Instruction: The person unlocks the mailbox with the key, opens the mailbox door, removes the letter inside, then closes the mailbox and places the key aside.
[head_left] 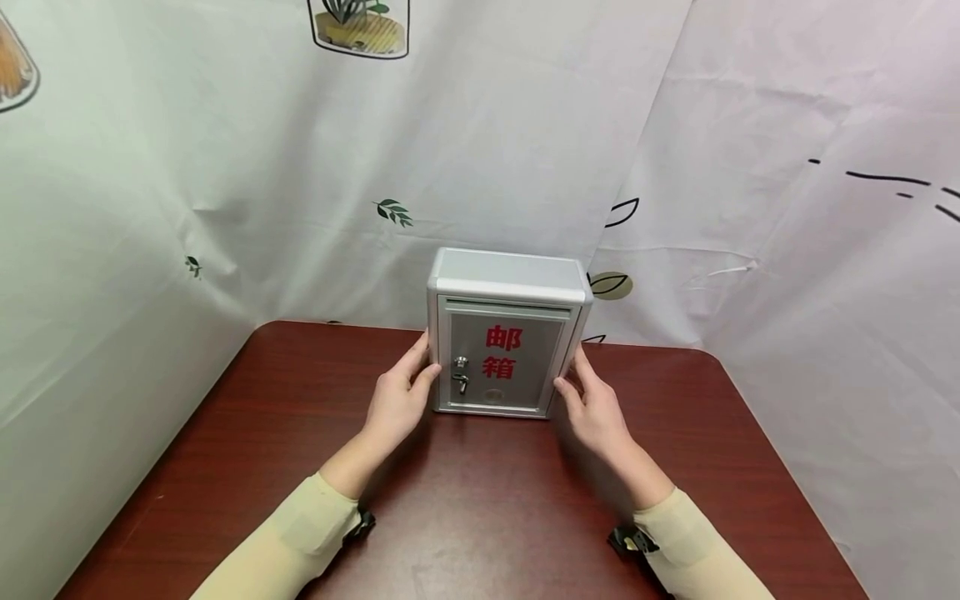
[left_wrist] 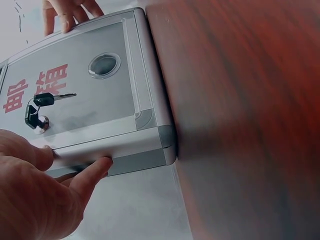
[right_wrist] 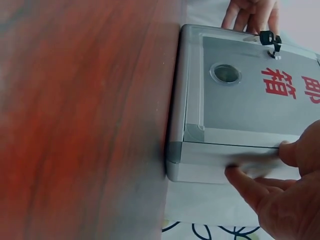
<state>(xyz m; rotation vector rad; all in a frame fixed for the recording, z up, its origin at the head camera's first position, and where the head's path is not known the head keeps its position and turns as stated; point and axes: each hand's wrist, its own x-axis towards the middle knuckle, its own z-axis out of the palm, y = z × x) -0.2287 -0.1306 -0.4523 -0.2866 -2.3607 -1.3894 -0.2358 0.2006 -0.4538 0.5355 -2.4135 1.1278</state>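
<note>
A silver metal mailbox (head_left: 506,333) with red characters on its door stands upright near the back of the table. Its door carries a lock with keys (left_wrist: 44,100) hanging from it, and a round window (right_wrist: 225,74) low down. My left hand (head_left: 399,398) holds the left side, thumb at the front edge and fingers along the side wall. On the opposite side, my right hand (head_left: 594,410) grips the box in the same way. A slot (head_left: 510,307) runs across the top of the front.
The box stands on a reddish-brown wooden table (head_left: 480,517) with rounded back corners. White cloth (head_left: 487,125) printed with leaves and drawings hangs close behind the box and along both sides of the table.
</note>
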